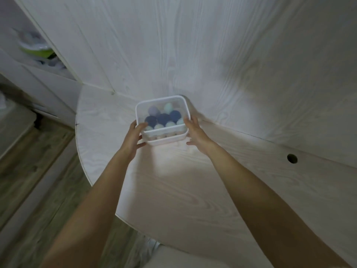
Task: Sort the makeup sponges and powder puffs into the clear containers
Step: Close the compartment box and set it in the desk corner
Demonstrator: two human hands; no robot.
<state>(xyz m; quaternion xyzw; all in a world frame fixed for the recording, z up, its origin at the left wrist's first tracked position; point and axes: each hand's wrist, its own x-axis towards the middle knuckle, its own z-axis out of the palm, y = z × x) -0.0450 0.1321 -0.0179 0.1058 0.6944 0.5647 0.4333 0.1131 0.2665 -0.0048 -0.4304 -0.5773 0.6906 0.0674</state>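
A clear square container (160, 99) with a white rim sits near the back of the white wood-grain desk (193, 180). Inside it lie several round makeup sponges: dark blue ones (163, 118) in the middle, pale mint ones (168, 106) and a lilac one (153, 109) around them. My left hand (133, 137) grips the container's left side with the thumb on its rim. On the right side, my right hand (196, 132) holds the wall. A second clear tray seems to lie under the container, but I cannot tell for sure.
The desk meets a white panelled wall (173, 45) just behind the container. A round cable hole (292, 158) is at the desk's right. Open shelves (38, 53) with green and white items stand at the far left, above a wooden floor (29, 171).
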